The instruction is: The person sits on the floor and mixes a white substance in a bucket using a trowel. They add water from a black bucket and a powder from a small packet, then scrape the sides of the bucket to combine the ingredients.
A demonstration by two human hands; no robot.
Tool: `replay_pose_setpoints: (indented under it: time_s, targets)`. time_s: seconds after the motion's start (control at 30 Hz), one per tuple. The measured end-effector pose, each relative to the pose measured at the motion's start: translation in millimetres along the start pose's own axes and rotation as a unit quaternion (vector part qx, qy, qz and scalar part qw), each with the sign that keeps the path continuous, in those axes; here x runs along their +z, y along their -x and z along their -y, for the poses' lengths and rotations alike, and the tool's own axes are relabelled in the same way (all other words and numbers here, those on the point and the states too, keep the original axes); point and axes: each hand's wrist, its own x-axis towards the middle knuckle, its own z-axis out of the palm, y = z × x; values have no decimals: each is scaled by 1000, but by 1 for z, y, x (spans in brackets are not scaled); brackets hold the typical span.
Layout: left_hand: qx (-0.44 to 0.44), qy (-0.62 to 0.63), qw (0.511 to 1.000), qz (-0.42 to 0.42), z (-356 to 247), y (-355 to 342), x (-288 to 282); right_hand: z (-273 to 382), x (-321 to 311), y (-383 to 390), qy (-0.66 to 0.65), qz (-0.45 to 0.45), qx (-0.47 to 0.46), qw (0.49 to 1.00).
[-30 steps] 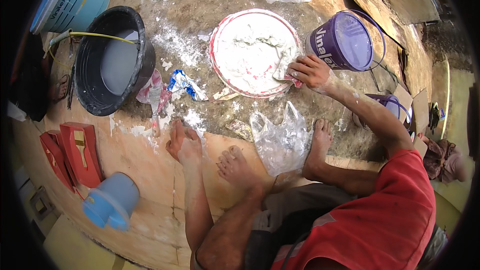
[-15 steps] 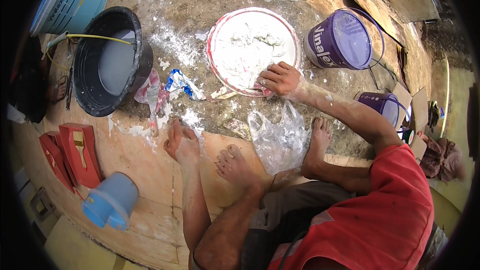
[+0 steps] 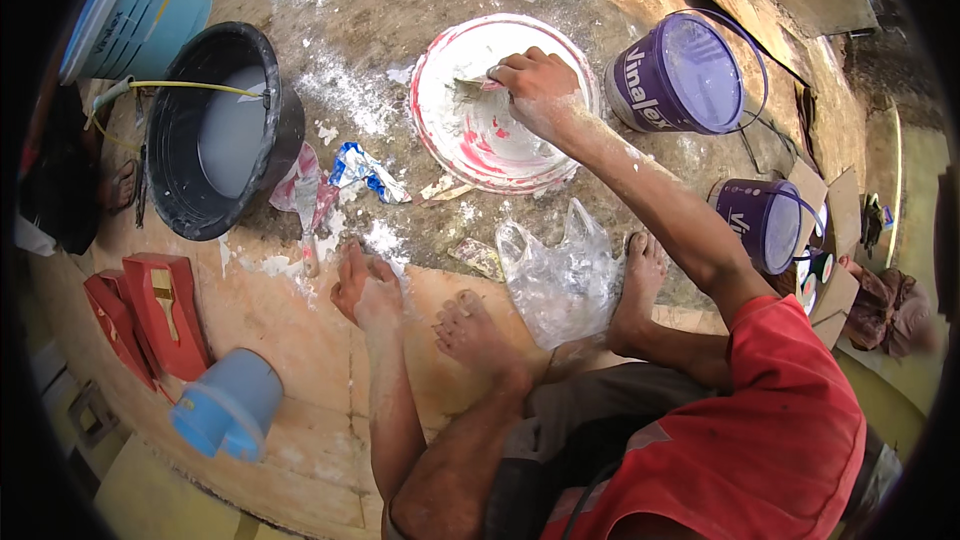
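A round lid-like tray (image 3: 432,152) with a red-streaked rim lies on the ground, smeared with white paste (image 3: 455,58). Over its middle, my right hand (image 3: 543,90) is closed on a small flat scraper (image 3: 470,86), which points left into the paste. Red patches of the tray's bottom show below the hand. My left hand (image 3: 366,290) rests low near the tiled floor, fingers loosely bent and apart, holding nothing. Near it lie a powder-dusted spatula-like tool (image 3: 310,252) and a crumpled blue-and-white wrapper (image 3: 368,172).
A black basin (image 3: 180,175) of cloudy liquid stands left, beside a light-blue bucket (image 3: 160,15). Purple pails (image 3: 650,75) stand right. Clear plastic bags (image 3: 560,285) lie near my feet and beyond the tray. A brush (image 3: 165,300) rests on a red case (image 3: 185,350) near a blue dipper (image 3: 235,395).
My right hand has moved from the tray's near right edge up to its middle with the scraper. The paste has been pushed away, baring red patches. My left hand has barely moved.
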Motion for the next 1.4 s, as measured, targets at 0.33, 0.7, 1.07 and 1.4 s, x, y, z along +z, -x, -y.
replay_pose_setpoints:
  time_s: [0.33,0.7,1.07,1.4]
  targets:
    - [30,-3,998,-56,1,2,-3,0,1,41,-11,60,-42,997]
    - [5,-8,999,-38,4,6,-2,12,15,33,29,152,-39,987]
    - [-6,18,1000,-4,16,4,16,31,16,5,33,149,63,986]
    - [-5,9,1000,-17,0,4,-3,-14,-39,37,-195,-13,122,973]
